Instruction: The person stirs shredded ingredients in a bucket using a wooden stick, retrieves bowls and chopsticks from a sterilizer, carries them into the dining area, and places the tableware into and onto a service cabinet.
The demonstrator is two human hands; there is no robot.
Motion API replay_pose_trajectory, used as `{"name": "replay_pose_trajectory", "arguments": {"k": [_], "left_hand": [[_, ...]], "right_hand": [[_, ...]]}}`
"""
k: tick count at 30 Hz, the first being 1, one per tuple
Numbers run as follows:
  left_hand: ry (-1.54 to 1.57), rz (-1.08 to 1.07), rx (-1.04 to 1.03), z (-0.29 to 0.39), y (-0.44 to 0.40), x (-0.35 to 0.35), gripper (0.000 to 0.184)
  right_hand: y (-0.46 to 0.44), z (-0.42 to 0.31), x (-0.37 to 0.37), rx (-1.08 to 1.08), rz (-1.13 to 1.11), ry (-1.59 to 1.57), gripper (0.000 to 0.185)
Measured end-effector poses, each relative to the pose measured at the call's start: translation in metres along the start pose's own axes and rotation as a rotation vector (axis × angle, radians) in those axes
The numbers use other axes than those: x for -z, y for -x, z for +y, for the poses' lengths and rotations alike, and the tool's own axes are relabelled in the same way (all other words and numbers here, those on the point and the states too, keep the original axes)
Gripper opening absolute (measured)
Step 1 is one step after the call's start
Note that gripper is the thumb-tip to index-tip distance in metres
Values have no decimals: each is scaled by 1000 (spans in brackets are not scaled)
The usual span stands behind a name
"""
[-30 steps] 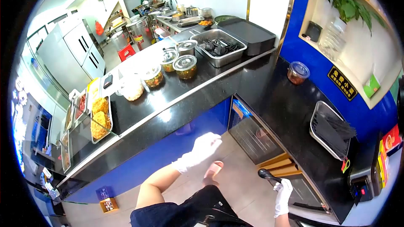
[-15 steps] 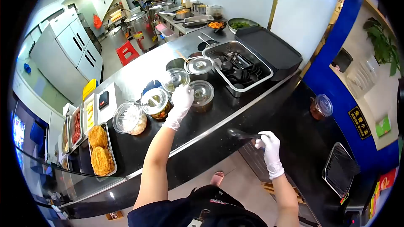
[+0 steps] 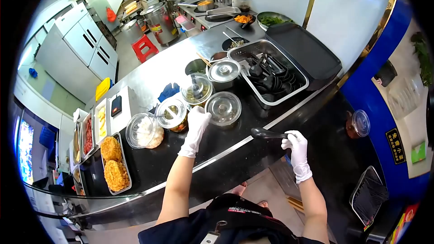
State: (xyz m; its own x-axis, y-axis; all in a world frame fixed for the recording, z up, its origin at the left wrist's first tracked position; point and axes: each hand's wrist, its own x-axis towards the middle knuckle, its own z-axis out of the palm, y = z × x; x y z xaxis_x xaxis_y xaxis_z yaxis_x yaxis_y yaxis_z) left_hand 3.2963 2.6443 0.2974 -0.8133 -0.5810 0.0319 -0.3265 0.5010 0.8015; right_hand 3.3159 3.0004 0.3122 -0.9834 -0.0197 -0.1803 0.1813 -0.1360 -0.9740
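My white-gloved left hand [image 3: 197, 124] is at the front of the clear-lidded containers, its fingers curled together and partly hidden. It is closest to the rear jar with a clear lid [image 3: 196, 88]; I cannot tell whether it grips the rim. Beside it stand a lidded jar of mixed pickles [image 3: 172, 113] and a dark jar with a knobbed clear lid [image 3: 223, 108]. My gloved right hand [image 3: 296, 147] is closed round the handle of a black spoon [image 3: 266, 133], held level above the counter's front edge, its bowl pointing left.
A steel tray of black spoons [image 3: 271, 74] stands behind, near a stack of black trays [image 3: 303, 54]. Left are a bowl of white pieces [image 3: 143, 131] and a tray of fried patties [image 3: 116, 175]. A lidded cup [image 3: 357, 123] and a wire basket [image 3: 368, 196] are right.
My left hand has drawn slightly back toward me from the rear jar's lid. The spoon in my right hand has shifted up a little. The camera view has moved slightly.
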Motion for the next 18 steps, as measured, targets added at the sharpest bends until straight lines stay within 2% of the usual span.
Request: {"name": "replay_pose_trajectory", "arguments": {"k": [3, 4, 8, 11, 12, 15, 16, 18], "left_hand": [[-302, -60, -59, 3, -13, 3, 18], [-330, -140, -7, 14, -13, 8, 18], [-480, -4, -182, 11, -12, 8, 20], [-438, -47, -178, 5, -23, 10, 18], [-470, -36, -101, 9, -23, 9, 12], [-361, 138, -528, 20, -14, 5, 9], [-265, 82, -662, 31, -9, 6, 13], [-312, -21, -694, 42, -1, 2, 19]], "right_hand": [[-7, -4, -10, 16, -6, -4, 14], [-11, -1, -12, 25, -10, -13, 14], [-24, 2, -26, 66, 24, -25, 14], [-34, 13, -36, 83, 50, -67, 14], [-35, 13, -41, 74, 64, -62, 14], [-35, 14, -56, 130, 82, 32, 12], [-35, 17, -59, 140, 85, 30, 12], [-33, 19, -64, 116, 95, 22, 12]]}}
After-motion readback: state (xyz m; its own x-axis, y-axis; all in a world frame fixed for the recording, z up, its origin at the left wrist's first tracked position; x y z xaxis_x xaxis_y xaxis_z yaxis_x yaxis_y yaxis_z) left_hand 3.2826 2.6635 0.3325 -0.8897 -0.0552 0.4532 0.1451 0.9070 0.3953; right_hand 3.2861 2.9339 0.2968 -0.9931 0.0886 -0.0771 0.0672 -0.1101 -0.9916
